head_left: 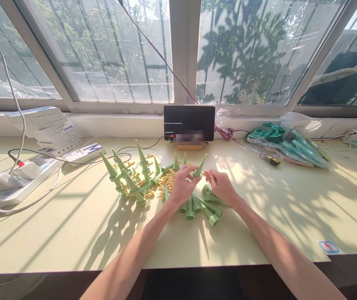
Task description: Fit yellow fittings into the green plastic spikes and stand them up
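Left hand [183, 183] grips green cone [200, 165], right hand [221, 184] yellow peg [204, 172]; bag [297, 121] beside teal strips [310, 151].

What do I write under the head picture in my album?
Left hand holding a green spike, right hand beside it, at a sunlit table.

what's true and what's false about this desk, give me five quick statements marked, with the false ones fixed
1. The left hand holds a green cone with its tip up. True.
2. The right hand is over by the power strip. False: it is beside the held cone.
3. The screen stands in front of the windows. True.
4. The yellow pieces are all packed in a box. False: many lie loose on the table.
5. Every green cone stands upright. False: several lie down near the hands.
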### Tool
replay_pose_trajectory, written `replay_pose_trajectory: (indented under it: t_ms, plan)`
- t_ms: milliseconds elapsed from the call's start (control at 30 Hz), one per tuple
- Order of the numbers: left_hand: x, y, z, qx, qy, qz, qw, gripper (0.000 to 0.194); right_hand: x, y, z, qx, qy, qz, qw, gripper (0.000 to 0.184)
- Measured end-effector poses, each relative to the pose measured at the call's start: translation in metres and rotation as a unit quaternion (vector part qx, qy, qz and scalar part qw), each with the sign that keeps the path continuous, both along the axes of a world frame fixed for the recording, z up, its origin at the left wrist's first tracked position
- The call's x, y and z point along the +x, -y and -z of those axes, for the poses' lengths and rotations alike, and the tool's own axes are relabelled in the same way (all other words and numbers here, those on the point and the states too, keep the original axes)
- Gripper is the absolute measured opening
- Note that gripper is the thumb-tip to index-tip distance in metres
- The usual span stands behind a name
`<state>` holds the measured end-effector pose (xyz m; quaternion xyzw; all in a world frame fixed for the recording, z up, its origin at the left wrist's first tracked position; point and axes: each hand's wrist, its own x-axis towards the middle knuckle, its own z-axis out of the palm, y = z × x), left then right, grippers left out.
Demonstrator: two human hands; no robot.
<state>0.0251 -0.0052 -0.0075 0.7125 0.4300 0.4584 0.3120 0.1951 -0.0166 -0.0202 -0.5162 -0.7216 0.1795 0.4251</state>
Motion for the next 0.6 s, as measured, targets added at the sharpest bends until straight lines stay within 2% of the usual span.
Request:
replay_pose_trajectory:
  t_ms: [500, 600]
  plan:
    - [0.0000, -0.0014, 0.0014, 0.021, -0.026, -0.030, 0.999, 0.026, -0.0005, -0.0015, 0.0037, -0.003, -0.005, -0.003, 1.000, 0.045]
    - [-0.0020, -0.0032, 0.0012, 0.024, -0.027, -0.036, 0.999, 0.027, 0.0015, -0.0046, 0.0008, 0.016, 0.006, 0.009, 1.000, 0.047]
